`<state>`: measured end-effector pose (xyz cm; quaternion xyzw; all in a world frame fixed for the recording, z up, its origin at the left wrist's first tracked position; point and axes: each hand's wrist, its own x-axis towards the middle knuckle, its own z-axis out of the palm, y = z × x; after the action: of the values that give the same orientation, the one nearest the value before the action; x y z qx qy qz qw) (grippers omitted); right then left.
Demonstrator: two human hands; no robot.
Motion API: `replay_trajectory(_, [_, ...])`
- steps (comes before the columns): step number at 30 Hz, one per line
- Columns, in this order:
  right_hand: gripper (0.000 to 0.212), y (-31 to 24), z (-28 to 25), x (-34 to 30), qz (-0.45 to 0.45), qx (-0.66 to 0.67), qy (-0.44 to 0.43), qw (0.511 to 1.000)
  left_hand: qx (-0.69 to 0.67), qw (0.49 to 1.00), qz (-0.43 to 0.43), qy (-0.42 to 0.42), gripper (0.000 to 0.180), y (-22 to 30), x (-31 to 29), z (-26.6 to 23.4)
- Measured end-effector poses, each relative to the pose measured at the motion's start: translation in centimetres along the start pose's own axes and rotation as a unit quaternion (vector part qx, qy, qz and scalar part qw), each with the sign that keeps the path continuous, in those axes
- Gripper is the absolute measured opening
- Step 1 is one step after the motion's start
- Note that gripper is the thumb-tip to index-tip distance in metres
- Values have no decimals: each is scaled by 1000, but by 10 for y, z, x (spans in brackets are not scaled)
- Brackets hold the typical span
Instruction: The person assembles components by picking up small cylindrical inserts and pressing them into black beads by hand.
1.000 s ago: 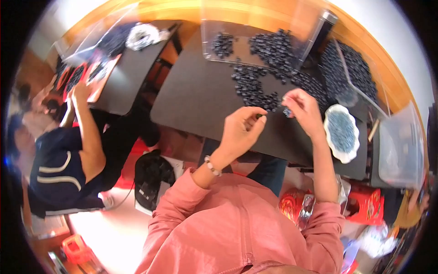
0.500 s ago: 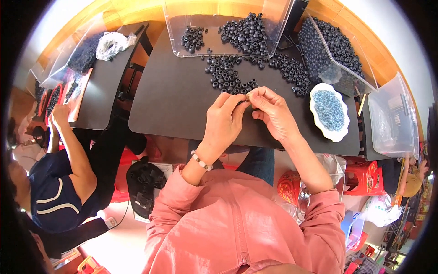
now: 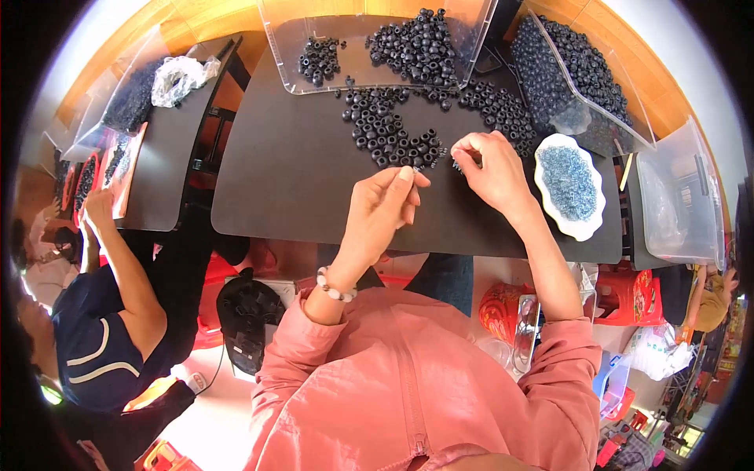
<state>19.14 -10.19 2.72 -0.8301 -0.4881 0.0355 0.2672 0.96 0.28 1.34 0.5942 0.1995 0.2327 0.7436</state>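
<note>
Many beads (image 3: 386,128) — clear bin (image 3: 353,67) behind

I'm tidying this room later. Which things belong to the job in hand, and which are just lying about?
Apparently in the job:
loose black beads
pale blue beads
white scalloped dish

Seemingly just lying about:
white plastic bag
red stool
black bag-like item

Left hand (image 3: 375,210): thumb over the fingertips, anything in the pinch too small or hidden to make out. Right hand (image 3: 498,177): fingertips partly hidden, can't tell what they grip. Clear bin (image 3: 276,47): cut by upper edge. Pink jacket (image 3: 369,392): runs off lower edge. Jeans (image 3: 448,275): mostly hidden by table (image 3: 275,173) and jacket. Co-worker's hands (image 3: 97,209): too small to read
</note>
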Motion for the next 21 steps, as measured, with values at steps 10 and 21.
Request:
replay_trajectory(10, [14, -32, -7, -16, -88, 254, -13, 963, -97, 988, -108, -60, 29, 8, -5, 0])
replay_trajectory(21, [15, -27, 0, -29, -73, 337, 2, 939, -62, 990, -106, -61, 32, 7, -16, 13])
